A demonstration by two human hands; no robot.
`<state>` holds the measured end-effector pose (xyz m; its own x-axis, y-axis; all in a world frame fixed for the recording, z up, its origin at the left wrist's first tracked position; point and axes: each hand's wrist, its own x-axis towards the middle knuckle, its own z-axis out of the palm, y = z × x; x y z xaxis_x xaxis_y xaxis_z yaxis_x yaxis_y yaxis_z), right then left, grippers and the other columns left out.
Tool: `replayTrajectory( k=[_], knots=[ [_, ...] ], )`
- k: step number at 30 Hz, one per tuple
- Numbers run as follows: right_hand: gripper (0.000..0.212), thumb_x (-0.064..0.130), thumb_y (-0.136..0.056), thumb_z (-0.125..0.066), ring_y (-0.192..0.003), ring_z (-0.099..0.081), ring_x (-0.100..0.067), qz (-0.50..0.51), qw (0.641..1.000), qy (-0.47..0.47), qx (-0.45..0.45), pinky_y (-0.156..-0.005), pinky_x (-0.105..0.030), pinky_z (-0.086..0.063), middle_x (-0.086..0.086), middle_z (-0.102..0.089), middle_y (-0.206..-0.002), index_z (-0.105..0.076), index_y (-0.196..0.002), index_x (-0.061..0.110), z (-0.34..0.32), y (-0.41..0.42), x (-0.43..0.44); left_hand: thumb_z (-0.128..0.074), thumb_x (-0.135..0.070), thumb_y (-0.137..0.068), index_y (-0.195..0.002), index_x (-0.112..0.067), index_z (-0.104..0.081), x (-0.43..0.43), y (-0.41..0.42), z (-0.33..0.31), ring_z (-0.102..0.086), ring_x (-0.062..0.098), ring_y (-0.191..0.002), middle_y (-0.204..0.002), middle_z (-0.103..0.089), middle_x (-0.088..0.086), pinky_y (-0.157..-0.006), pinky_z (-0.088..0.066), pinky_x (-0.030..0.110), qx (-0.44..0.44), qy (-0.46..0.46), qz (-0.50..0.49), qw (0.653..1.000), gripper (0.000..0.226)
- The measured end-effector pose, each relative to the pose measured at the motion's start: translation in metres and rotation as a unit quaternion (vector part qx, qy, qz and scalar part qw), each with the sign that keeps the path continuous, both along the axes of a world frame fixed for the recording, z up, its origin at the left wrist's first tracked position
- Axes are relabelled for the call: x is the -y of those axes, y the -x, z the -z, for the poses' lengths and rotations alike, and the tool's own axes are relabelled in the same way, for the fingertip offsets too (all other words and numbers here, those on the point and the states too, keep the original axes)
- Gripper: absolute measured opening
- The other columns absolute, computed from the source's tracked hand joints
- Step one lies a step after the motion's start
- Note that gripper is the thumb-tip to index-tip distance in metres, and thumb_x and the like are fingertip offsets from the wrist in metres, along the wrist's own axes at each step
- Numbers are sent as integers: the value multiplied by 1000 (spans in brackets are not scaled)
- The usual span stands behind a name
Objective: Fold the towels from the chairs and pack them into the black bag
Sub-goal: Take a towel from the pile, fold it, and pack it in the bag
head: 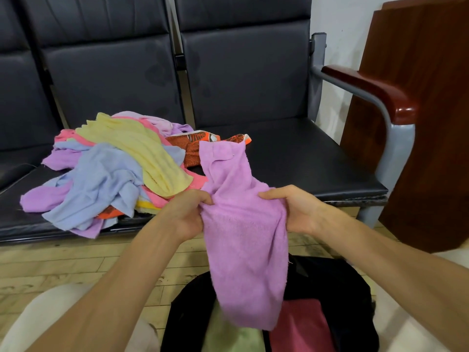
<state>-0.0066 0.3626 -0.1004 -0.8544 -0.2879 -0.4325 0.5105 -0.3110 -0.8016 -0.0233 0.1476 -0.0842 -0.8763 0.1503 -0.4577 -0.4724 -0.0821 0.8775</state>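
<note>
Towel (243,245) in left hand (189,214), right hand (297,212)

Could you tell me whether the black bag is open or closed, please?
Open: the black bag gapes, with a green towel and a dark pink towel visible inside, beneath the hanging purple towel.
</note>
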Motion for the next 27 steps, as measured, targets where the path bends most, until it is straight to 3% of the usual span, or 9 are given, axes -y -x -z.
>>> replayTrajectory(
  k=[4,6,8,12,14,18,23,25,27],
  knots=[
    [33,17,-79,-75,-105,-67,-29,44,994,-98,14,-92,-43,-52,-11,-73,-108,-72,-109,5,3,4,-15,-24,5,-77,-46,-17,-52,-5,-8,7,-32,11,-46,-54,-35,-4,-46,-25,21,36,-13,23,999,48],
    [38,14,-72,-80,-107,-66,-29,54,989,-140,3,-97,-45,-50,-9,-73,-110,-73,-108,6,3,5,-23,-30,0,-79,-63,-13,-60,-7,-8,10,-45,16,-56,-63,-50,0,-55,-35,24,41,-21,25,999,36],
    [35,6,-70,-79,-104,-65,-28,66,986,-152,-3,-90,-41,-53,-9,-73,-107,-73,-104,4,3,5,-27,-41,-10,-84,-79,-12,-59,-8,-6,9,-53,20,-66,-73,-58,5,-64,-41,28,38,-7,13,999,19],
    [10,-5,-76,-70,-89,-67,-24,47,992,-115,-30,-73,-32,-56,-10,-70,-92,-66,-82,2,-3,1,-30,-54,-21,-89,-71,-15,-55,-12,1,10,-50,23,-74,-73,-51,7,-65,-39,31,-60,72,-66,993,19],
    [13,-7,-78,-68,-88,-68,-23,18,995,-92,-25,-75,-32,-58,-11,-69,-94,-65,-89,0,-5,0,-33,-53,-24,-93,-72,-14,-59,-13,0,6,-51,22,-80,-81,-57,10,-70,-38,33,-114,86,-118,983,24],
    [34,-7,-74,-71,-93,-71,-26,-39,990,-132,11,-71,-33,-59,-17,-71,-109,-66,-108,-12,-5,-2,-33,-51,-29,-97,-84,-14,-63,-6,3,-4,-60,21,-77,-87,-65,8,-70,-47,30,-142,-2,-161,977,23],
    [52,10,-51,-87,-87,-70,-28,-95,959,-264,38,-75,-36,-57,-20,-72,-100,-71,-95,-11,4,-6,-30,-55,-35,-95,-87,-15,-62,11,11,-10,-62,16,-75,-86,-67,3,-70,-51,29,-113,-54,-217,968,22],
    [39,13,-59,-86,-84,-70,-29,-91,958,-270,38,-76,-37,-57,-18,-73,-94,-74,-90,-7,4,-8,-28,-55,-37,-95,-91,-14,-63,14,13,-11,-61,16,-76,-87,-66,2,-70,-50,28,-113,-53,-230,965,24],
    [30,11,-74,-79,-93,-70,-32,-84,967,-241,17,-81,-39,-57,-18,-73,-100,-73,-99,-6,-1,-10,-27,-56,-39,-93,-96,-15,-63,18,15,-11,-61,16,-81,-92,-66,2,-72,-50,29,-110,-54,-243,962,25]
  ],
)
